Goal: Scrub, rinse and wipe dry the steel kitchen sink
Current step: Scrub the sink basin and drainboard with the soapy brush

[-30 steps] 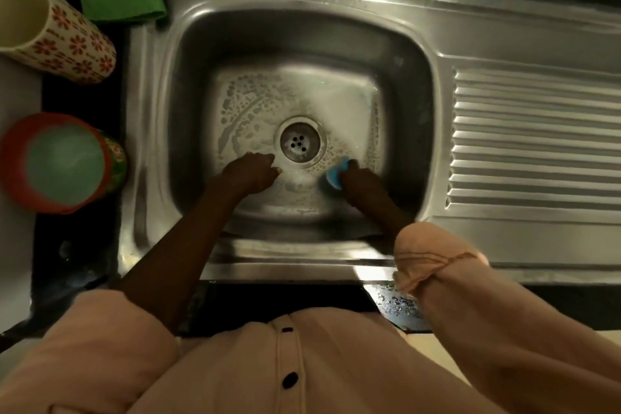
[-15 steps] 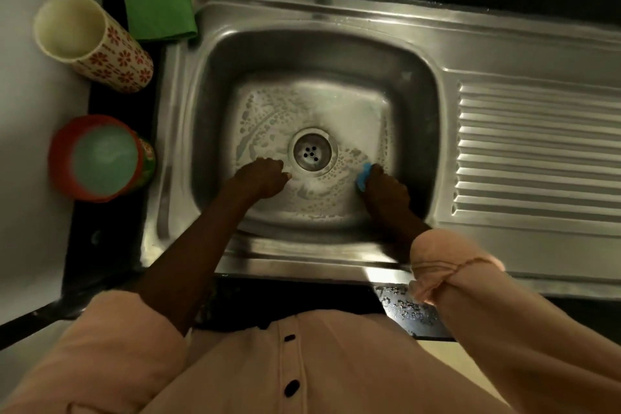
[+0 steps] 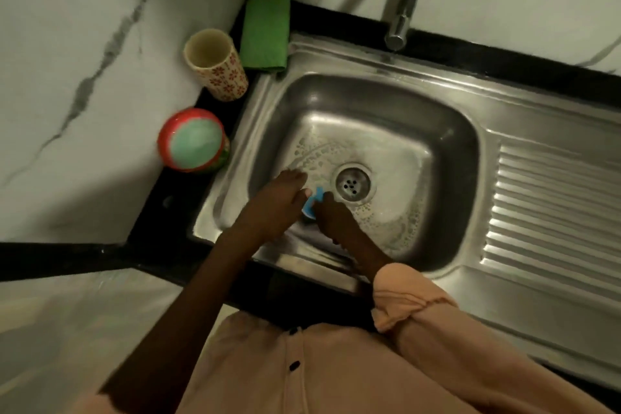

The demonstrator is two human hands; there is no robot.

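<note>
Sink [image 3: 447,104]: soapy basin, scrubbing stage. Right hand [image 3: 331,220] grips blue scrubber [image 3: 311,207], now moved left of drain [image 3: 353,182]. Left hand [image 3: 282,200] rests flat with straight fingers beside it; rinsing pending.

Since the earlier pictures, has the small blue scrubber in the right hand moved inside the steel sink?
Yes. The small blue scrubber went from the right of the round steel drain to its left, next to the left hand; right hand grips it.

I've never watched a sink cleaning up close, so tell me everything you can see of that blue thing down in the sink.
The blue scrubber is small, bright blue and mostly hidden, so its shape and material are unclear. It sits low in the steel sink, on the soapy bottom just left of the drain. The right hand grips it; the left hand lies right beside it.
</note>
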